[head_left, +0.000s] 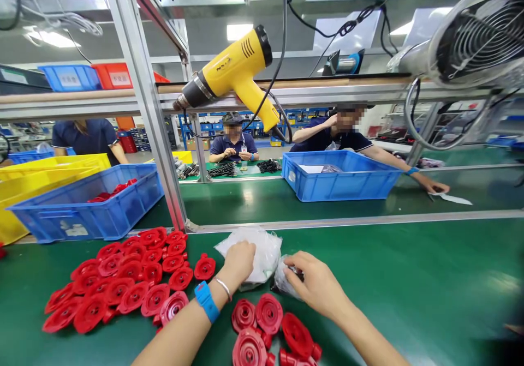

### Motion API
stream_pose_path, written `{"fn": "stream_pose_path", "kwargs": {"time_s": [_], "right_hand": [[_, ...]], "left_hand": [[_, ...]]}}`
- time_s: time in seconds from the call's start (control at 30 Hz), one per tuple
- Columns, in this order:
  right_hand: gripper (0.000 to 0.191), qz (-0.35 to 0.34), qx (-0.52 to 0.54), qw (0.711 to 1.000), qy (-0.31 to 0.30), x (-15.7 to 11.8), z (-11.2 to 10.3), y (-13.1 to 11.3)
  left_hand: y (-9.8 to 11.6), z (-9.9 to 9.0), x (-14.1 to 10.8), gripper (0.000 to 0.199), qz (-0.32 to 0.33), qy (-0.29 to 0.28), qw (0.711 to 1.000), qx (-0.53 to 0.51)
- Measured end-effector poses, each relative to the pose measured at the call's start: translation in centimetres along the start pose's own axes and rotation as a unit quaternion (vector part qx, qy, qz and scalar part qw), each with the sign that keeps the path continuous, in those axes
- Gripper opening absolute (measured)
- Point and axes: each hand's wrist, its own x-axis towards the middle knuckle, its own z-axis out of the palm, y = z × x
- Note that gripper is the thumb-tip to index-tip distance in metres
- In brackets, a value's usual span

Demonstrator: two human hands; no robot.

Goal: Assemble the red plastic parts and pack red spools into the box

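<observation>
My left hand (239,263) is closed at a white plastic bag (265,251) on the green bench, its fingers curled against the film; the fingertips are hidden. To its right, my right hand (315,281) pinches a smaller clear plastic bag (282,277) with something dark in it, which I cannot make out. Several round red plastic housings (249,347) with short side spouts lie in front, between my forearms. A larger spread of the same red housings (131,270) covers the bench on the left, and one housing (204,267) sits just left of the white bag.
A blue bin (90,219) with red parts stands behind the left pile, beside yellow bins (24,191). Another blue bin (339,186) stands beyond the metal rail. Overhead hang a yellow heat gun (233,71) and a fan (483,33). Co-workers sit across; one hand (432,185) reaches rightward.
</observation>
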Motion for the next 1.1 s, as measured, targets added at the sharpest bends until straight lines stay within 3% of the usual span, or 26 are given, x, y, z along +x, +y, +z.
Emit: {"fn": "stream_pose_path", "kwargs": {"time_s": [0.17, 0.43, 0.57, 0.63, 0.77, 0.83, 0.97, 1.1], "right_hand": [[0.02, -0.066, 0.035, 0.992, 0.098, -0.5, 0.6, 0.2], [0.014, -0.133, 0.061, 0.978, 0.148, -0.7, 1.4, -0.9], [0.02, -0.165, 0.096, 0.965, 0.181, -0.9, 1.2, -2.1], [0.027, -0.177, 0.131, 0.96, 0.175, -1.3, 1.2, -3.1], [0.031, -0.214, 0.178, 0.947, 0.16, -2.2, 1.6, -5.1], [0.026, -0.24, 0.186, 0.939, 0.162, -2.4, 1.9, -5.7], [0.022, -0.281, 0.182, 0.928, 0.161, -2.4, 2.4, -6.2], [0.021, -0.296, 0.162, 0.925, 0.172, -2.8, 2.6, -6.6]], "left_hand": [[-0.8, 0.0, -0.4, 0.02, -0.006, 0.045, 0.998, -0.047], [-0.9, -0.6, -1.1, 0.013, -0.005, 0.129, 0.974, -0.186], [-0.2, -1.5, -3.6, 0.007, 0.011, 0.121, 0.946, -0.3], [0.4, -1.6, -5.9, 0.015, 0.025, 0.078, 0.903, -0.423], [1.3, -0.9, -10.2, 0.035, -0.003, -0.023, 0.718, -0.695], [1.5, -0.2, -11.5, 0.043, -0.024, -0.034, 0.667, -0.744], [1.8, 0.7, -12.5, 0.051, -0.04, -0.049, 0.605, -0.794], [2.4, 0.2, -13.4, 0.049, -0.085, -0.044, 0.61, -0.786]]}}
